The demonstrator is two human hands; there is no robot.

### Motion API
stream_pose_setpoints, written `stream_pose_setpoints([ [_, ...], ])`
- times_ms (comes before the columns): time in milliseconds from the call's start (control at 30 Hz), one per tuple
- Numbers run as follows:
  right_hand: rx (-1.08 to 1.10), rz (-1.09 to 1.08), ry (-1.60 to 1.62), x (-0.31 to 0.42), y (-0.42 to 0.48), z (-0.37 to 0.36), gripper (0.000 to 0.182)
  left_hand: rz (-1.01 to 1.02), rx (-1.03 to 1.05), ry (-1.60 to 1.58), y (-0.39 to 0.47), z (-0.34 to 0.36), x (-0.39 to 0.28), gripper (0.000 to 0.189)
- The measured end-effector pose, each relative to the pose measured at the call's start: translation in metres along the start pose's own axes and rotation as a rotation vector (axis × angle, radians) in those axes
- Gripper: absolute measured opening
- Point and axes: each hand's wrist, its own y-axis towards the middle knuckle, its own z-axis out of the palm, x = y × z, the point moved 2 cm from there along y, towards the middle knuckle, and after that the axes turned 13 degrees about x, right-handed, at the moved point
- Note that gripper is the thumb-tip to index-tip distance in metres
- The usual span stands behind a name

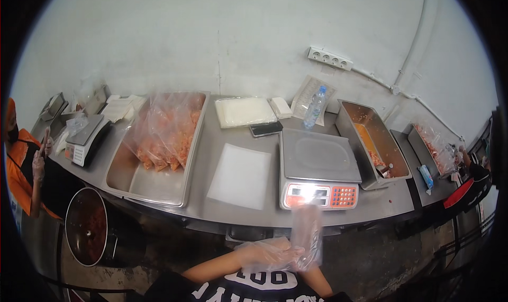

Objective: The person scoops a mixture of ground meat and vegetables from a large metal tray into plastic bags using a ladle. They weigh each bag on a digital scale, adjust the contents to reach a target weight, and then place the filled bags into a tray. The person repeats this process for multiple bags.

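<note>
Just in front of the counter's edge, my two hands are together, both in loose clear plastic. My left hand (274, 249) reaches across, and its fingers touch the plastic around the base of my right hand. My right hand (307, 230) is raised and blurred inside the plastic; whether this is a glove or a bag I cannot tell, and its fingers are hard to make out. Beyond it stands a digital weighing scale (320, 155) with a bare metal platform and a glare on its display. Left of the scale lies a stack of translucent white sheets or bags (241, 177).
A deep steel pan (147, 187) holds filled plastic bags (166, 139) on the left. Another steel pan (373, 143) with chopped food stands right. Behind are a water bottle (314, 107) and phone (266, 129). People (25, 159) work at both sides; a large pot (86, 226) stands lower left.
</note>
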Motion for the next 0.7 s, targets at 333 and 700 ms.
stream_pose_setpoints([
  [333,0.121,-0.149,-0.389,0.028,0.058,0.012,0.061,-0.065,-0.147,-0.247,-0.078,-0.073,0.004,0.050],
  [700,0.555,-0.018,0.019,-0.026,0.113,0.082,0.050,0.090,-1.001,1.025,-0.063,-0.031,0.016,0.047],
])
